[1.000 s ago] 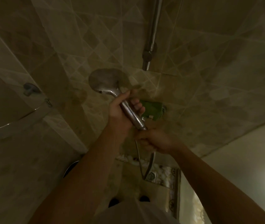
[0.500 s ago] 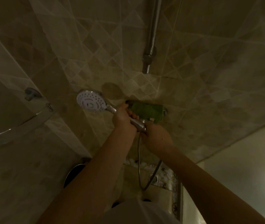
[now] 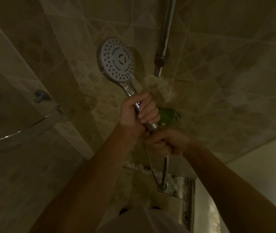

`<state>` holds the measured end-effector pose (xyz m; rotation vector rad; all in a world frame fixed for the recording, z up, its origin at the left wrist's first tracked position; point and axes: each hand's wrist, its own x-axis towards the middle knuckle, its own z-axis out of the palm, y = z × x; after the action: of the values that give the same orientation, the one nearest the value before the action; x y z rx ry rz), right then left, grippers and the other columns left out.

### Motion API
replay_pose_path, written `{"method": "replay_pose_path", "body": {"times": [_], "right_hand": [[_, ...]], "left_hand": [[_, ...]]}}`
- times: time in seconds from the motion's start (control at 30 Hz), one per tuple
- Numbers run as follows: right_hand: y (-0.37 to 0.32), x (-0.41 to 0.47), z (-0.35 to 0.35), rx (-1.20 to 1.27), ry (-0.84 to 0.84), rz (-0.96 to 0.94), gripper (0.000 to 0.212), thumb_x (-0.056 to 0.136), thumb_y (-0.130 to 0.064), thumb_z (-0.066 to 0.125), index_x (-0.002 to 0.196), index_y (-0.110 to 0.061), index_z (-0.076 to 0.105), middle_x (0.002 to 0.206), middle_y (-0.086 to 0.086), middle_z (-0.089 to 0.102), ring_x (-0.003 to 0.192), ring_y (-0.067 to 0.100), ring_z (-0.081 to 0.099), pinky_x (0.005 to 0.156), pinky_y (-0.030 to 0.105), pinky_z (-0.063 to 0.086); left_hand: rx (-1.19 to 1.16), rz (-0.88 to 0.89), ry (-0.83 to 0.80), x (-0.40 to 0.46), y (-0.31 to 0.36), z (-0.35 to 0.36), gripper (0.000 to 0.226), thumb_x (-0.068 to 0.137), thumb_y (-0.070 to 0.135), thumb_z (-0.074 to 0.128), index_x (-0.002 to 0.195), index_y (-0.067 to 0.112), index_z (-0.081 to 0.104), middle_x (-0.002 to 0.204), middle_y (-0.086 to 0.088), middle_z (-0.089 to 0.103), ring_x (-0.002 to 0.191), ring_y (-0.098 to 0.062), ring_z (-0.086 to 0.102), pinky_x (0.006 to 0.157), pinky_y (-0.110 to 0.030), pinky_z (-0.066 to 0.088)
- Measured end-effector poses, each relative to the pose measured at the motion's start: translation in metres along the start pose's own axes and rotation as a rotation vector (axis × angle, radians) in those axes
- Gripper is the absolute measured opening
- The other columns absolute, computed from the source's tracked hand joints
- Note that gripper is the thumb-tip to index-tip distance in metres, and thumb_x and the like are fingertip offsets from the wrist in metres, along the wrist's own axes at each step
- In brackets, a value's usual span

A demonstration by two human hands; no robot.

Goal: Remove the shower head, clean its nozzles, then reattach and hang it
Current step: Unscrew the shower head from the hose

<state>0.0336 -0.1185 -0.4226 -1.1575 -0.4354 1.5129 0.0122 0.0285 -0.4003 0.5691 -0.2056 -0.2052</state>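
The chrome shower head (image 3: 117, 60) stands upright in front of the tiled wall, its white nozzle face turned toward me. My left hand (image 3: 138, 113) grips its handle in a full fist. Just below, my right hand (image 3: 166, 142) grips the joint where the metal hose (image 3: 165, 172) meets the handle's lower end. The hose hangs down from my right hand in a loop toward the floor. The joint itself is hidden inside my fingers.
A chrome wall bar (image 3: 165, 36) runs down the wall at upper right and ends just right of the shower head. A green object (image 3: 167, 116) sits on the wall behind my left hand. A curved glass rail (image 3: 21, 132) and a small knob (image 3: 39, 96) are at left.
The shower head swung from pointing left to upright, and its nozzle face, turned away a second ago, now faces me. Both hands kept their grip and rose slightly.
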Motion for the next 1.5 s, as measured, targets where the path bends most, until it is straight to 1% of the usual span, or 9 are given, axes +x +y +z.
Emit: {"method": "replay_pose_path", "body": {"times": [0.13, 0.3, 0.5, 0.63, 0.83, 0.97, 1.2, 1.37, 1.5], "right_hand": [[0.004, 0.012, 0.005, -0.271, 0.467, -0.083, 0.041, 0.088, -0.010, 0.060, 0.052, -0.016, 0.040, 0.045, -0.002, 0.032, 0.036, 0.010, 0.025, 0.038, 0.021, 0.019], [0.017, 0.028, -0.005, -1.022, 1.028, -0.214, 0.013, 0.085, -0.015, 0.057, 0.088, -0.007, 0.066, 0.077, 0.007, 0.065, 0.069, 0.021, 0.060, 0.061, 0.033, 0.047], [0.010, 0.013, -0.012, -0.421, 0.676, -0.147, 0.022, 0.062, -0.027, 0.069, 0.056, -0.019, 0.050, 0.045, -0.003, 0.043, 0.038, 0.013, 0.037, 0.044, 0.026, 0.029], [0.003, -0.002, -0.001, -0.166, 0.247, -0.068, 0.038, 0.077, -0.015, 0.062, 0.049, -0.023, 0.038, 0.044, -0.003, 0.029, 0.034, 0.009, 0.020, 0.036, 0.015, 0.016], [0.010, 0.015, 0.005, -0.828, 0.928, -0.241, 0.015, 0.088, -0.012, 0.059, 0.075, -0.006, 0.060, 0.068, 0.011, 0.060, 0.060, 0.022, 0.054, 0.057, 0.041, 0.044], [0.029, 0.018, -0.008, -1.263, 1.190, -0.241, 0.013, 0.087, -0.029, 0.055, 0.084, -0.017, 0.056, 0.077, 0.007, 0.066, 0.072, 0.031, 0.063, 0.055, 0.034, 0.046], [0.051, -0.004, -0.054, -0.802, 1.078, -0.069, 0.009, 0.089, -0.010, 0.056, 0.086, -0.008, 0.064, 0.066, -0.003, 0.063, 0.062, 0.013, 0.062, 0.055, 0.027, 0.049], [0.083, -0.018, -0.081, -0.074, 0.984, 0.204, 0.028, 0.094, -0.009, 0.054, 0.067, -0.010, 0.044, 0.041, 0.000, 0.033, 0.029, 0.011, 0.028, 0.035, 0.018, 0.023], [0.095, -0.020, -0.088, -0.261, 0.908, 0.403, 0.012, 0.094, -0.009, 0.055, 0.084, -0.005, 0.057, 0.043, 0.003, 0.034, 0.032, 0.014, 0.029, 0.037, 0.018, 0.025]], "left_hand": [[0.115, 0.025, 0.386, 0.007, -0.004, 0.002, 0.048, 0.092, 0.017, 0.050, 0.046, 0.022, 0.036, 0.037, 0.006, 0.029, 0.031, -0.009, 0.025, 0.038, -0.021, 0.028], [-0.038, 0.149, 0.938, 0.018, -0.017, -0.005, 0.035, 0.097, 0.011, 0.056, 0.065, 0.015, 0.043, 0.044, 0.004, 0.039, 0.035, -0.010, 0.038, 0.041, -0.021, 0.038], [-0.063, 0.130, 0.599, 0.005, -0.019, -0.009, 0.026, 0.090, 0.009, 0.056, 0.065, 0.015, 0.052, 0.054, 0.001, 0.046, 0.047, -0.014, 0.047, 0.051, -0.026, 0.046], [-0.037, 0.077, 0.305, -0.005, -0.013, -0.006, 0.025, 0.082, 0.024, 0.058, 0.059, 0.016, 0.051, 0.047, 0.003, 0.040, 0.042, -0.011, 0.041, 0.048, -0.024, 0.040], [0.032, 0.162, 0.751, 0.013, -0.017, 0.006, 0.046, 0.098, 0.019, 0.053, 0.055, 0.021, 0.038, 0.041, 0.005, 0.029, 0.033, -0.010, 0.028, 0.039, -0.021, 0.032], [-0.006, 0.308, 1.014, 0.014, -0.017, 0.002, 0.036, 0.097, 0.017, 0.056, 0.065, 0.017, 0.038, 0.045, 0.004, 0.032, 0.035, -0.012, 0.032, 0.042, -0.024, 0.035], [0.311, 0.380, 0.952, -0.010, -0.004, -0.010, 0.038, 0.088, 0.014, 0.061, 0.058, 0.017, 0.038, 0.047, -0.001, 0.032, 0.040, -0.016, 0.032, 0.043, -0.028, 0.035], [0.340, 0.283, 0.960, -0.018, -0.023, -0.014, 0.042, 0.090, 0.013, 0.061, 0.054, 0.018, 0.040, 0.043, 0.000, 0.034, 0.035, -0.015, 0.030, 0.040, -0.024, 0.031], [0.329, 0.236, 0.965, -0.021, -0.040, -0.019, 0.045, 0.092, 0.009, 0.060, 0.053, 0.016, 0.038, 0.042, -0.001, 0.033, 0.033, -0.016, 0.029, 0.040, -0.023, 0.029]]}}
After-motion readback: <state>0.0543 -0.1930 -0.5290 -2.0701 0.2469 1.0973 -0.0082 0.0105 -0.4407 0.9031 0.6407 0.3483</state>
